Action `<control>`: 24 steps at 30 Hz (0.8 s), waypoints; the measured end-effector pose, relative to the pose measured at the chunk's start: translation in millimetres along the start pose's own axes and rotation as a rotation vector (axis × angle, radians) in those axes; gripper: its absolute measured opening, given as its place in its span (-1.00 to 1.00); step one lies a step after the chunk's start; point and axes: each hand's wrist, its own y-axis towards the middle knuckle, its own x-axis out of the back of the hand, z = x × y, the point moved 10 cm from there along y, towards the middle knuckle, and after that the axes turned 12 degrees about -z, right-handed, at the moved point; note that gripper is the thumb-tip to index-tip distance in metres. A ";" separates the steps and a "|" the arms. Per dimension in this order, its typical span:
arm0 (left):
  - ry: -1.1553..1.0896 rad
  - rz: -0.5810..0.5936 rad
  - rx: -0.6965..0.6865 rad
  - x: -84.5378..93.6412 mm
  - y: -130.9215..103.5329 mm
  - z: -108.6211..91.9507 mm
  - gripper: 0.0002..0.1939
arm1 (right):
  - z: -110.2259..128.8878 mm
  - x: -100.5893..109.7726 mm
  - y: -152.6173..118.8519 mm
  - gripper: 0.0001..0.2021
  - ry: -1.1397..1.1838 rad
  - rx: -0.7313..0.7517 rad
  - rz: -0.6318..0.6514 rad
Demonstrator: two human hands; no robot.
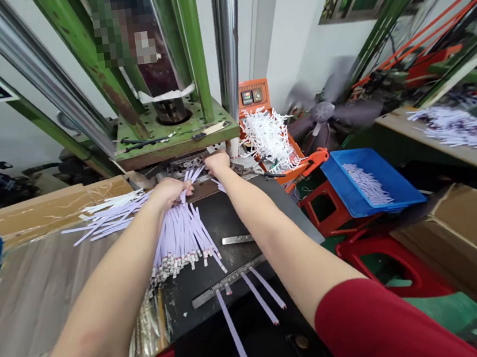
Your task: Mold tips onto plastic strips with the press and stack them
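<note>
My left hand [171,191] is closed around a few lavender strips [194,174] that point toward the press. Below it lies a pile of lavender strips [179,232] with whitish metal-looking ends toward me. My right hand [218,162] is closed at the metal mould [188,164] under the green press plate [176,134]; what its fingers hold is hidden. Nearer to me on the black table lies a slotted metal bar [227,282], with several lavender strips set in it. A shorter metal bar [237,239] lies between the two, partly behind my right forearm.
More strips [116,213] lie on the left beside a cardboard edge [42,211]. An orange machine [254,90] heaped with white pieces [268,137] stands behind right. A large fan [322,112], a blue bin [349,159] on a red stool and a cardboard box [466,231] are at the right.
</note>
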 end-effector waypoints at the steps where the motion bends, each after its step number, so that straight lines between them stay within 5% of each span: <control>1: 0.020 0.016 -0.011 -2.1 -5.2 -0.5 -0.69 | -3.4 3.0 -5.8 -0.83 0.010 0.000 0.006; 4: 0.077 0.069 -0.077 2.2 -26.0 -2.7 -0.78 | -14.4 26.7 -26.6 -0.88 0.046 0.061 0.014; 6: 0.147 0.128 -0.174 14.1 -44.5 -4.1 -0.77 | -28.7 61.7 -40.6 -0.86 0.068 0.120 -0.003; 11: 0.483 0.344 -0.704 31.1 -98.0 -8.3 -0.60 | -82.2 199.8 -43.9 -0.79 0.233 0.166 -0.183; 13: 0.509 0.342 -0.876 22.2 -109.0 -17.2 -0.62 | -87.6 251.1 -25.6 -0.77 0.279 0.201 -0.345; 15: 0.598 0.332 -0.990 -4.7 -113.7 -29.4 -0.64 | -77.7 283.9 0.6 -0.79 0.229 0.247 -0.523; 18: 0.850 0.311 -1.041 -56.2 -111.5 -42.9 -0.70 | -55.4 284.1 48.5 -0.83 0.078 0.203 -0.588; 20: 0.925 0.241 -1.045 -71.2 -108.7 -48.2 -0.68 | -45.6 266.8 71.3 -0.83 -0.025 0.154 -0.537; 22: 0.879 0.143 -1.053 -61.1 -110.1 -45.0 -0.56 | -39.8 252.3 77.7 -0.68 -0.109 0.192 -0.525; 24: 0.737 0.051 -1.077 -29.7 -122.6 -30.3 -0.53 | -39.0 241.5 71.8 -0.54 -0.160 0.330 -0.537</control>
